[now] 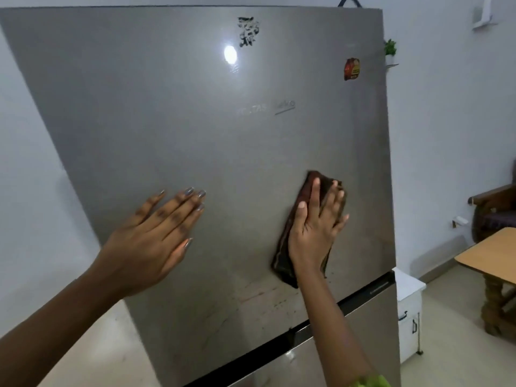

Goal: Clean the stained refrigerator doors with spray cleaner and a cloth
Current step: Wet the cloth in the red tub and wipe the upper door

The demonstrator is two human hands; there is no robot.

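The grey upper refrigerator door [167, 121] fills most of the view. My right hand [315, 227] presses a dark brown cloth [284, 255] flat against the door's lower right part, fingers straight. My left hand [156, 236] lies flat on the door to the left, fingers straight and holding nothing. Faint reddish smears [259, 297] show on the door just below the cloth. A dark scribbled stain [248, 32] sits near the top. The lower door [371, 331] begins under a black gap. No spray bottle is in view.
A red sticker [351, 69] is on the door's upper right. Right of the fridge stand a small white cabinet [409, 317], a wooden table [491, 255] and a dark wooden chair [494, 210]. White walls lie on both sides.
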